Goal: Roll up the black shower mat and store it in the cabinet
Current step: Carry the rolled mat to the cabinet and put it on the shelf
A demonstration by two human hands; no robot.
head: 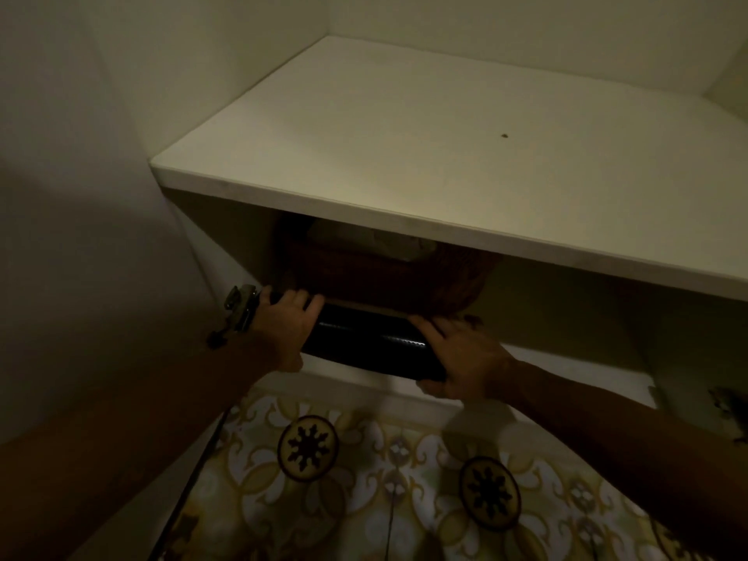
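Dim, yellowish light; deep shadow under the shelf [404, 220]; wide-angle bowing.

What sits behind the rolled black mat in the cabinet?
A brown woven basket sits right behind the mat, with something pale inside; the shelf above hides the rest.

Brown woven basket [388, 277] on the lower shelf; patterned floor tiles [364, 479] below.

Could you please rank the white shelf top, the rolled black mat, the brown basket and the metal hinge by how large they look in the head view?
1. White shelf top
2. Brown basket, though partly hidden under the shelf
3. Rolled black mat, close to the basket and partly covered by both hands, so unsure
4. Metal hinge
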